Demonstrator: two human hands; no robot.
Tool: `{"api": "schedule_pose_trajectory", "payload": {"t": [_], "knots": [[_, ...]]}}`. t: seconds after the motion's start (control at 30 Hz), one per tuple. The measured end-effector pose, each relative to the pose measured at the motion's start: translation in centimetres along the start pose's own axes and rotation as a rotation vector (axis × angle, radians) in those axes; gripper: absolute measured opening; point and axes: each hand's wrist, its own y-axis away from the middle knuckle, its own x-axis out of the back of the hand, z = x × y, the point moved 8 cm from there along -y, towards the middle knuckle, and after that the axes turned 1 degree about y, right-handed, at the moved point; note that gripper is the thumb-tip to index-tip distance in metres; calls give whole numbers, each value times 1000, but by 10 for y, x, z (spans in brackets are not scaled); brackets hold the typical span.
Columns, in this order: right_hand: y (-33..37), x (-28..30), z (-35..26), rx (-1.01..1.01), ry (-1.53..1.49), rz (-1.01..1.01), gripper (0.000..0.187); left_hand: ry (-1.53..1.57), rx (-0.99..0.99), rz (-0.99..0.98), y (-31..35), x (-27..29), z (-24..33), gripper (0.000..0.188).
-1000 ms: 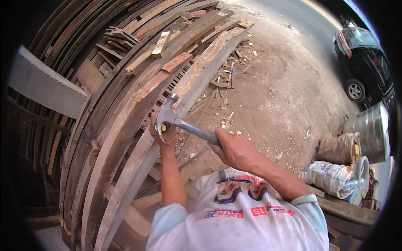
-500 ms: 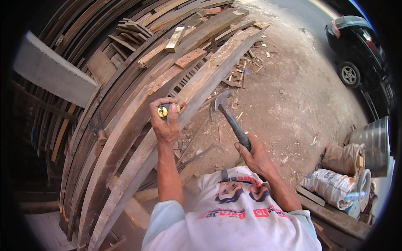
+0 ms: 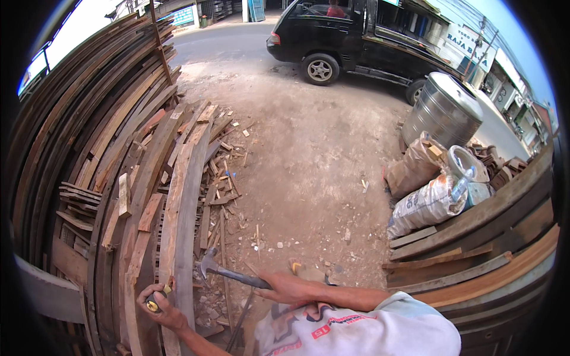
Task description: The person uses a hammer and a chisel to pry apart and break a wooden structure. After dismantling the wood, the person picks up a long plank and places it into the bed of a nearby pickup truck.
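Observation:
My left hand (image 3: 169,314) is closed around a chisel with a black handle and yellow butt (image 3: 152,307). It rests at a long timber beam (image 3: 185,196), by a small reddish notch in the wood; the blade is hidden. To the right, my right hand (image 3: 286,288) grips the dark handle of a claw hammer (image 3: 240,277). The hammer's head hangs in the air just right of the beam, apart from the chisel.
Stacked planks (image 3: 77,136) fill the left side. Wood offcuts (image 3: 225,184) litter the dirt beside the beam. At right stand a metal drum (image 3: 439,113), a white sack (image 3: 424,204), a brown sack (image 3: 415,166) and more planks (image 3: 463,270). A black pickup (image 3: 356,44) is parked at the back.
My view has swung toward the right and up, showing more of the road, pickup and right-hand planks. Both hands keep their hold, and now appear lower in the picture.

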Motion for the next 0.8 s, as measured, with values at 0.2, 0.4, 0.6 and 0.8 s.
{"api": "schedule_pose_trajectory", "payload": {"t": [0.2, 0.4, 0.6, 0.8], "knots": [[4, 8, -8, -91, -27, -37, 50, 0, -26, 3, 2, 2, 4, 17], [0, -1, 2, -118, -15, -45, 51, 16, -39, 29, 5, 5, 4, 17], [0, 2, -7, -97, -4, -81, 52, 51, -59, 27, 6, 5, 4, 19], [2, -1, -5, -94, -17, -96, 52, 15, -80, 30, 8, 5, 8, 21]]}}
